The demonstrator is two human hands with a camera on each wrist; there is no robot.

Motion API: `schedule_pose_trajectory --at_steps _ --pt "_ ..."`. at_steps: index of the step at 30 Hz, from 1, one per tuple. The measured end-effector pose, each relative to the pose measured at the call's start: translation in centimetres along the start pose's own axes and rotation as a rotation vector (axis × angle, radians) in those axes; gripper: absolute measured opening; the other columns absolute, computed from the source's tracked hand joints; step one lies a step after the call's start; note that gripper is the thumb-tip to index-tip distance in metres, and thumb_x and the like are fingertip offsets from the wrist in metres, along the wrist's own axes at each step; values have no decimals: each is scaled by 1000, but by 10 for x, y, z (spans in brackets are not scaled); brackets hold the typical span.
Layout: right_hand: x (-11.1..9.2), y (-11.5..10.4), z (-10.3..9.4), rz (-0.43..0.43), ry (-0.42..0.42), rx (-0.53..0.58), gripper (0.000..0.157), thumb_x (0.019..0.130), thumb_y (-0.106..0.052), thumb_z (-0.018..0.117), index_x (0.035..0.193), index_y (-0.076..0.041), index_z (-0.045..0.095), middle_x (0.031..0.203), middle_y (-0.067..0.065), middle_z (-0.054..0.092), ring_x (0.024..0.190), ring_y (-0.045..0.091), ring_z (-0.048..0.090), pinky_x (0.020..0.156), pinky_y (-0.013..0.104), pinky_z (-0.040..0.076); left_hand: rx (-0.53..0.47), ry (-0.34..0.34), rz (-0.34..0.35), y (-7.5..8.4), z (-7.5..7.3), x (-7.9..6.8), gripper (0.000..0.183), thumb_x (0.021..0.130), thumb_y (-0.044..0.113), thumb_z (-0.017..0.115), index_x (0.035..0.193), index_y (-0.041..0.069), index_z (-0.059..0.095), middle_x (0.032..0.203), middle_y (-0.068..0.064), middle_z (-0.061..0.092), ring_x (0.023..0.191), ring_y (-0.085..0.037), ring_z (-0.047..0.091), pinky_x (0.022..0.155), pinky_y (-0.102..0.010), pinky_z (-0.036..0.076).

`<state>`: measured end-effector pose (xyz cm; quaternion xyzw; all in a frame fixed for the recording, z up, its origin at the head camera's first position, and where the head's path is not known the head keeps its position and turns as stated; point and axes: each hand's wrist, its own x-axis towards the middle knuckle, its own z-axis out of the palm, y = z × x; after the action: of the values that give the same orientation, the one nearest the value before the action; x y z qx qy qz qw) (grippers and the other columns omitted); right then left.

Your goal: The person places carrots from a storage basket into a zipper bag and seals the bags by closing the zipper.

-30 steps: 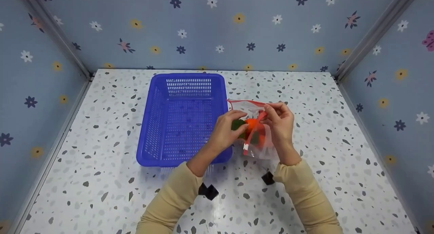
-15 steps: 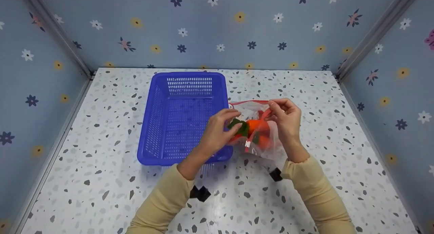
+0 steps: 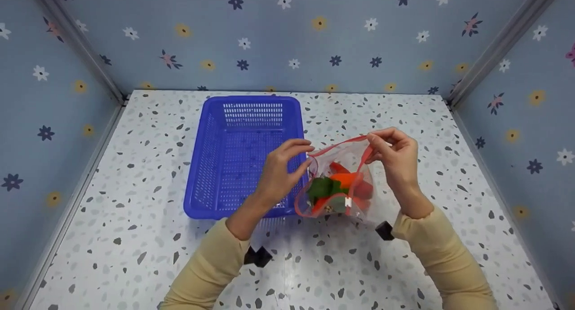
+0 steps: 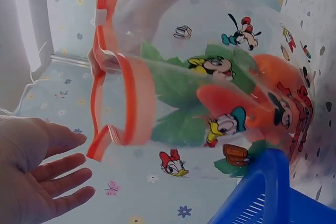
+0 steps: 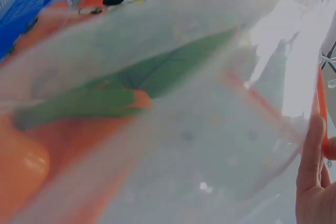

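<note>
A clear zip bag (image 3: 342,156) with a red-orange zip edge and cartoon prints stands with its mouth gaping, just right of the blue basket. My right hand (image 3: 397,159) pinches the far right part of its rim between thumb and fingers. Inside lie orange and red pieces (image 3: 345,179) with green leaves (image 3: 321,188); their exact kind is hard to tell. My left hand (image 3: 279,170) is beside the left end of the bag's mouth, over the basket's right edge. In the left wrist view the left hand (image 4: 39,166) has extended fingers, apart from the rim.
The blue plastic basket (image 3: 194,184), with perforated walls, stands left of the bag on a speckled white tabletop (image 3: 139,166). Flower-patterned panels (image 3: 287,40) enclose the back and sides. Black blocks (image 3: 257,257) show beside both sleeves.
The right hand has moved right, drawing the bag's rim with it and widening the mouth. My left hand has let go of the green leaves and drawn back left; they now lie inside the bag.
</note>
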<state>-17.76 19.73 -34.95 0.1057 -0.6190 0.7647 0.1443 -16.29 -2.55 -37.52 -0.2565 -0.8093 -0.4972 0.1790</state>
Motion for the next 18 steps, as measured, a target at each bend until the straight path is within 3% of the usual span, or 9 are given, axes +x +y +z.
schedule_pose_trajectory --at_steps 5,11,18 --pt "-2 -9 1 -9 -51 18 9 80 4 60 82 12 59 69 15 58 46 19 55 45 27 50 -62 -12 51 -6 3 -5 21 78 -3 64 99 -1 66 105 -11 60 100 -17 55 85 -24 44" --pt "-2 -12 1 -5 -85 36 10 81 4 59 83 14 58 68 16 58 46 20 54 46 27 50 -205 42 125 -14 9 -10 14 78 3 64 91 1 70 93 -10 64 89 -17 59 77 -25 48" --pt "0 -9 0 13 -111 -23 16 80 2 62 85 16 57 69 16 58 44 20 54 45 30 50 -266 111 163 -21 10 -11 10 80 1 62 86 -2 70 86 -8 66 83 -16 61 76 -27 49"
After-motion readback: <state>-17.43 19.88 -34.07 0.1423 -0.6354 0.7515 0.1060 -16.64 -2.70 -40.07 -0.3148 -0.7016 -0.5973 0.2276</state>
